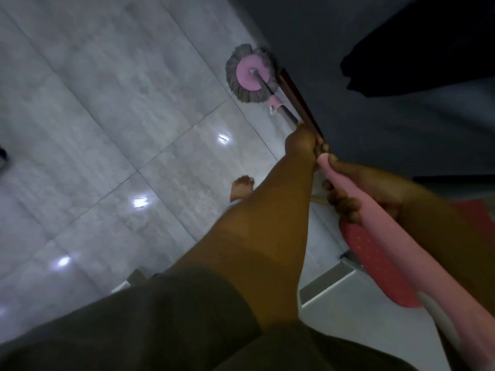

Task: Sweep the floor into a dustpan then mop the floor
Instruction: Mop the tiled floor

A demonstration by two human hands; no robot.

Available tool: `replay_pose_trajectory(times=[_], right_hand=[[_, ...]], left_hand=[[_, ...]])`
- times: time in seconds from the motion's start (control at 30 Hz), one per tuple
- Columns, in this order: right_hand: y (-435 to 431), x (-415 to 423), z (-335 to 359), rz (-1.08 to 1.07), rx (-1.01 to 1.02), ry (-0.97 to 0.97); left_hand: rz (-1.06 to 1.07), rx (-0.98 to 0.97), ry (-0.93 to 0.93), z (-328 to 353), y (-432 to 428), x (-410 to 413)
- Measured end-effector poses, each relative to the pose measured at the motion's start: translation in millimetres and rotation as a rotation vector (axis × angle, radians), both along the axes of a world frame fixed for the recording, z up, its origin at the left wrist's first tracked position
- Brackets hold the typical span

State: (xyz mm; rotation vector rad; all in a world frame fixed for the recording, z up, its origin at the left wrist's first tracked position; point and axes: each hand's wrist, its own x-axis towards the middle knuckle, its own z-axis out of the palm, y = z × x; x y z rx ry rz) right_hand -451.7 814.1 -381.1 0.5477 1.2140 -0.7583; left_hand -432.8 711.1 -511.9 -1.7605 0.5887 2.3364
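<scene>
Floor [107, 103]: glossy grey tiles, faint marbling, thin grout lines, a few bright glints. Dark matte wall [375, 76] beyond the grip. Mop [242, 89]: round head, shaggy grey fringe round a pink disc, flat on the tile ahead of both hands, by the wall's foot. Left hand [302, 141] wraps the metal pole. Right hand [345, 191] sits just behind it, fingers curled round the smooth pink handle. Red dotted thing [375, 261] below the right hand, maybe a slipper; too blurred to tell.

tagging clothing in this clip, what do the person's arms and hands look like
Left hand and right hand are bare: no gloves, rings or watch visible. A dark greyish sleeve covers the upper left arm; the right arm shows none.
</scene>
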Motion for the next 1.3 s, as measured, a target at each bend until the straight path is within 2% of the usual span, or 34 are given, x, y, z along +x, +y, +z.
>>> replay_pose_trajectory(times=[0.2, 0.33, 0.5, 0.7, 0.83, 1.0, 1.07, 1.13, 1.23, 1.3], right_hand=[[-104, -21, -29, 0.022, -0.07, 0.113], [-122, -2, -27, 0.058, -0.078, 0.127], [-86, 50, -13, 0.145, -0.038, 0.07], [-1, 139, 5, 0.291, -0.007, 0.039], [46, 180, 23, 0.345, -0.015, 0.038], [46, 191, 40, 0.435, -0.034, 0.1], [27, 187, 47, 0.465, -0.036, 0.127], [4, 182, 55, 0.486, -0.022, 0.144], [-33, 178, 65, 0.526, -0.006, 0.174], [-65, 183, 73, 0.583, -0.007, 0.179]], left_hand=[[0.051, -0.092, 0.031, -11, -108, -27], [0.066, -0.121, -0.036, -10, -126, -7], [0.116, -0.068, -0.071, 2, -88, 61], [0.255, 0.005, -0.109, 14, -1, 167], [0.336, 0.098, -0.044, 29, 46, 227], [0.22, 0.079, 0.051, 57, 59, 271], [0.072, -0.009, 0.033, 67, 47, 281], [-0.193, -0.207, -0.016, 76, 30, 289], [-0.539, -0.679, -0.015, 86, 0, 298], [-0.614, -0.975, 0.069, 98, -24, 302]])
